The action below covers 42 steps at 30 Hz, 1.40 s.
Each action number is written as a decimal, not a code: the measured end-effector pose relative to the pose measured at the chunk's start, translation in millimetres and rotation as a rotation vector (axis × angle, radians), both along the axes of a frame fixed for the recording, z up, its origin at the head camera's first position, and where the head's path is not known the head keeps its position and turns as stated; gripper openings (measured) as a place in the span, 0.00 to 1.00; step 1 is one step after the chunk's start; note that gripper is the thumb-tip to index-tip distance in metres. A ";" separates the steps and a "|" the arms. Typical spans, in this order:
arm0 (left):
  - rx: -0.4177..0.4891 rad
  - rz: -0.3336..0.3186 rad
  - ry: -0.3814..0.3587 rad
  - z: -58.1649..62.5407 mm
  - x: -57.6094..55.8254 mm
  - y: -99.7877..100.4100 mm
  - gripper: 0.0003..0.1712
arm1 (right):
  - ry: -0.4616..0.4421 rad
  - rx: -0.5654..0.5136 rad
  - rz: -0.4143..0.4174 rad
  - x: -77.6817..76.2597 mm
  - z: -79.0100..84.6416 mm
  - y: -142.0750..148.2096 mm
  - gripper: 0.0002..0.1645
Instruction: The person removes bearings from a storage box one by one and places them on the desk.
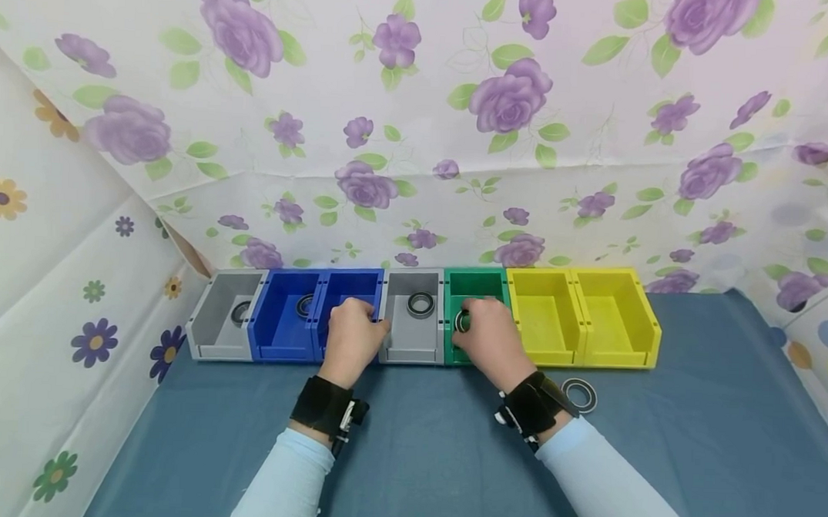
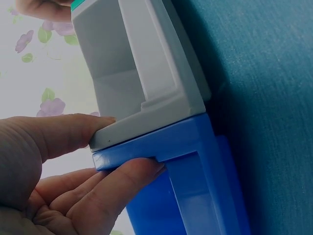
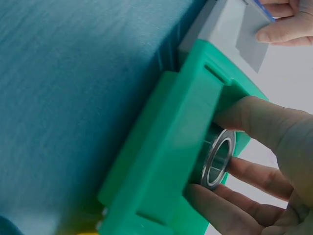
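My right hand point(image 1: 494, 341) reaches into the green bin point(image 1: 457, 357) and holds a metal ball bearing point(image 3: 207, 164) between thumb and fingers. In the right wrist view the bearing stands tilted on edge inside that bin. My left hand point(image 1: 352, 334) pinches the adjoining walls of the middle grey bin point(image 2: 164, 88) and the blue bin point(image 2: 146, 137) beside it. Its thumb lies on the grey side, with fingers on the blue side. Another bearing point(image 1: 421, 316) lies flat in the middle grey bin. The hand hides part of the blue bin's inside.
Two yellow bins point(image 1: 545, 355) end the row on the right. A loose bearing point(image 1: 592, 402) lies on the blue cloth in front of them. At the left, a grey bin point(image 1: 221, 353) and another blue bin point(image 1: 281, 353) each contain a bearing. A flowered sheet point(image 1: 426, 136) hangs behind.
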<state>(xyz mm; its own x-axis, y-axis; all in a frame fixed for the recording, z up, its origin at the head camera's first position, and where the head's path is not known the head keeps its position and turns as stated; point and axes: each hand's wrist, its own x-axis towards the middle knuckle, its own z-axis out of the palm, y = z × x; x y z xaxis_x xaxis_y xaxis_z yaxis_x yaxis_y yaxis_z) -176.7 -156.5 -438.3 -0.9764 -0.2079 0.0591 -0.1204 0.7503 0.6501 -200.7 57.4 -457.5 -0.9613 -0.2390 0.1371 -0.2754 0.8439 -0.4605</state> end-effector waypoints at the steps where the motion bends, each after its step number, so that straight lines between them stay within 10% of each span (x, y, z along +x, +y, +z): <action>1: -0.001 -0.002 0.000 0.1 0.1 -0.2 0.21 | 0.006 -0.015 0.002 1.2 2.4 0.9 0.22; 21: -0.009 -0.014 0.007 1.3 -0.5 -0.1 0.08 | 0.108 -0.172 0.027 22.7 42.8 28.2 0.25; 42: -0.007 -0.028 -0.003 2.1 0.6 -1.8 0.13 | 0.196 -0.105 0.106 58.4 27.1 52.2 0.26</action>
<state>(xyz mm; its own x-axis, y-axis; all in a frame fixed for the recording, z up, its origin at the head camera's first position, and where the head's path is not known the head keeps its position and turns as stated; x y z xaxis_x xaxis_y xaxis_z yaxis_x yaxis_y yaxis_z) -176.1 -158.3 -436.2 -0.9819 -0.1805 0.0578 -0.1014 0.7581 0.6442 -142.3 109.6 -430.4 -0.8842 -0.3122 0.3475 -0.4528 0.7559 -0.4729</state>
